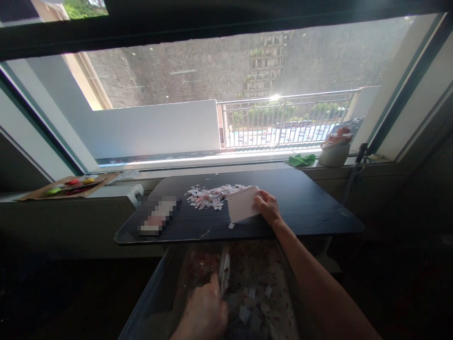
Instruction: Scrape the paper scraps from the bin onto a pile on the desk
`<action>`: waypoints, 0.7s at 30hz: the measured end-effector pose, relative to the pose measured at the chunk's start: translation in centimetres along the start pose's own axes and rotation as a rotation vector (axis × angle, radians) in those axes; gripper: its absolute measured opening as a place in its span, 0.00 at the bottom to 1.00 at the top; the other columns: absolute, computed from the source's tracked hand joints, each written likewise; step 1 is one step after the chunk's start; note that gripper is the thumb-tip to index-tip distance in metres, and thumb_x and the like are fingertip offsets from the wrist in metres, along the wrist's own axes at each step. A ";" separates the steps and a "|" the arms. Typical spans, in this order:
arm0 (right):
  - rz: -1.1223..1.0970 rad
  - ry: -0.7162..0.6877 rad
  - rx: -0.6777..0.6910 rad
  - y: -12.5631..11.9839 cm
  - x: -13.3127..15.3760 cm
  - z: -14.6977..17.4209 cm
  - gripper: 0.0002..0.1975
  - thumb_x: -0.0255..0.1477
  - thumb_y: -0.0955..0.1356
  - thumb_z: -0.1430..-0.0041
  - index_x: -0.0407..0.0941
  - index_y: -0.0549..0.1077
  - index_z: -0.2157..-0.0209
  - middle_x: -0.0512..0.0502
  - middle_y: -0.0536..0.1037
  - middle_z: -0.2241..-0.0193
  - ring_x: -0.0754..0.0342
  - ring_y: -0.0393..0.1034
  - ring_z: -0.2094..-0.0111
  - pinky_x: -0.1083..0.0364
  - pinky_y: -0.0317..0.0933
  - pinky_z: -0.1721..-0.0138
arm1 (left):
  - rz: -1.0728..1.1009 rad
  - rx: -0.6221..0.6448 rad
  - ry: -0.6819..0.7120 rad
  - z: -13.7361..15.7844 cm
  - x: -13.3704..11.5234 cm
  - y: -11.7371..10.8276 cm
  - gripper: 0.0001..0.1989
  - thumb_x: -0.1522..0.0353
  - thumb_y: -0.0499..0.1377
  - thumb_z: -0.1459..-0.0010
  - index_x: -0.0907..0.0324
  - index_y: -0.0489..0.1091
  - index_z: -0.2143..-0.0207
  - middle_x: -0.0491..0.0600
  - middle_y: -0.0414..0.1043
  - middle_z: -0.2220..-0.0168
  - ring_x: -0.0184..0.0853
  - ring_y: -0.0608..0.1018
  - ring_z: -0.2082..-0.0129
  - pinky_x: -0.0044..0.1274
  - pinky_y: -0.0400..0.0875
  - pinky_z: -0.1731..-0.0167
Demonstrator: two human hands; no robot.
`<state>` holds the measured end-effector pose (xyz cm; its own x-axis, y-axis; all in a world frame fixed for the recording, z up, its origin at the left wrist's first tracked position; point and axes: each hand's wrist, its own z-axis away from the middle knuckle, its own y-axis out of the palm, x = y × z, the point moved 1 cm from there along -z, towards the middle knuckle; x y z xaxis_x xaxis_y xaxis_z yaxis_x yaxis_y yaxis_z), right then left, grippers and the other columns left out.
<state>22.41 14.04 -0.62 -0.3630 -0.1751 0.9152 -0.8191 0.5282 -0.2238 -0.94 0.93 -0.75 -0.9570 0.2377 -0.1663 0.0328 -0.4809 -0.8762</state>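
My right hand (268,207) grips a flat white card-like scraper (243,204) by its right edge, tilted over the dark table (300,198). Right behind the scraper lies a loose pile of small paper scraps (207,196). One single scrap (231,226) sits by the scraper's lower edge. Below the table's front edge, my left hand (205,307) is closed beside a pale upright strip (224,269); what it holds is hidden. Around that hand is a dim, see-through plastic container or bag (283,293), with more scraps inside.
A blurred-out flat object (159,215) lies on the table's left part. Beyond it, a radiator (116,190) carries cardboard with colourful items (72,184). On the windowsill are a green cloth (301,160) and a white bucket (334,151). A large window stands behind the table.
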 end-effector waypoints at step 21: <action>-0.003 -0.047 0.123 0.2 0.8 0.4 0.11 0.35 0.62 0.57 0.43 0.71 0.76 0.52 0.69 0.81 0.57 0.61 0.77 0.59 0.55 0.77 | -0.010 -0.008 0.032 0.1 0.0 -0.1 0.20 0.72 0.45 0.52 0.65 0.58 0.54 0.57 0.71 0.64 0.42 0.74 0.63 0.29 0.64 0.65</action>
<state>21.74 13.65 -0.11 -0.3788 -0.2165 0.8998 -0.8673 0.4224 -0.2635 -0.97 0.87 -0.62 -0.9475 0.2694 -0.1722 0.0260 -0.4720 -0.8812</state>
